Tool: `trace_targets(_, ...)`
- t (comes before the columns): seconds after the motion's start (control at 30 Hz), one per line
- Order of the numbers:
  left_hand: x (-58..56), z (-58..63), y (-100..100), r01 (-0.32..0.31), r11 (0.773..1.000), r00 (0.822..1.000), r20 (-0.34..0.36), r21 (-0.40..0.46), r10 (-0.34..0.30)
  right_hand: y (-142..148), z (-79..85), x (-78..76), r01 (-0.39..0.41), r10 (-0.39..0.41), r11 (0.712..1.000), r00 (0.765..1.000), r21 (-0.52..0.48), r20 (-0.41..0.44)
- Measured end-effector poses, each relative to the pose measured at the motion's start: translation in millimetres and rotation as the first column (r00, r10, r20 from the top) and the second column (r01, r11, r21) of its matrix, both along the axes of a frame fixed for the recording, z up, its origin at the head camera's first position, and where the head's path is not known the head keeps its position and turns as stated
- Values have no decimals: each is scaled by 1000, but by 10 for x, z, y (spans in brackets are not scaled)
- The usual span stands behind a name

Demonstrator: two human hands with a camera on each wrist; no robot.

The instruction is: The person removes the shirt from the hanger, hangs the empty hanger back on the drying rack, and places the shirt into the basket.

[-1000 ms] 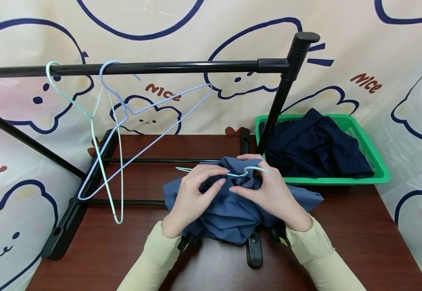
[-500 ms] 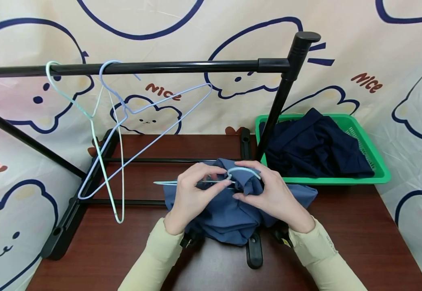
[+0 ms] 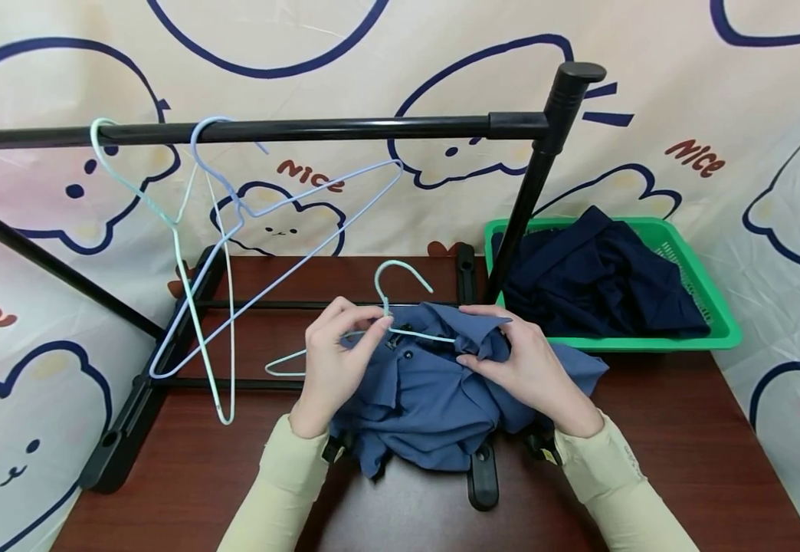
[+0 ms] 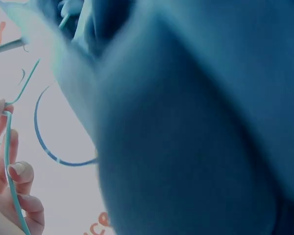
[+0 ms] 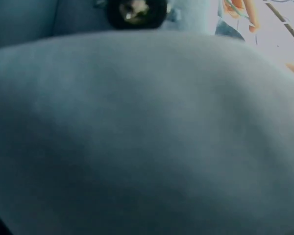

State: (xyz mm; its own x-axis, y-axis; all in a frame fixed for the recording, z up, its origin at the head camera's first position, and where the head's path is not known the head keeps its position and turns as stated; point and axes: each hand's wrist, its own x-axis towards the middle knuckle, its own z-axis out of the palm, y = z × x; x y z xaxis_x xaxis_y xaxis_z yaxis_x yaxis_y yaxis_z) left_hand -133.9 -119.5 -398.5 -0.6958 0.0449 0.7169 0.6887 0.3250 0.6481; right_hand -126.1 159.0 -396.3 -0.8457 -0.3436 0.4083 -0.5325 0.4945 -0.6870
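Note:
A mint-green hanger (image 3: 422,335) lies across a blue shirt (image 3: 434,414) in the head view. Its hook sticks up free, its left end pokes out past the cloth, and its right arm runs in under the collar. My left hand (image 3: 338,349) pinches the hanger just below the hook; in the left wrist view, fingers (image 4: 20,171) curl about the thin green rod. My right hand (image 3: 520,356) grips the shirt's collar between thumb and fingers. Blue cloth (image 5: 152,137) fills most of the right wrist view, hiding that hand's fingertips there.
A black clothes rack (image 3: 345,129) spans the back, bearing another mint hanger (image 3: 178,253) and a light-blue hanger (image 3: 317,249) at left. Behind its right post, a green basket (image 3: 724,333) holds dark navy clothing (image 3: 600,276). The rack stands on a brown table (image 3: 690,460).
The hanger has moved left and its hook has swung upright, away from the collar. My left hand has shifted left with it. My right hand stays at the collar, and more shirt front shows.

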Motion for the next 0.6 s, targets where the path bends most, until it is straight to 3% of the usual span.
trace_targets(0.07, -10, 0, -48, -45, 999, 999, 18, 7, 45, 16, -15, -6, 16, -16, 1000, 1000, 13, 7)
trace_targets(0.27, 58, 160, -137, -156, 988, 982, 114, 13, 153, 49, -59, -25, 33, -35, 998, 999, 50, 36)
trace_targets(0.5, -136, -232, -394, -231, 972, 945, 227, -41, 234, 50, -79, -37, -19, 17, 999, 999, 35, 47)
trace_targets(0.6, -157, -248, -488, -254, 965, 929, 262, -61, 261, 75, -90, -44, -23, 22, 999, 999, 40, 26)
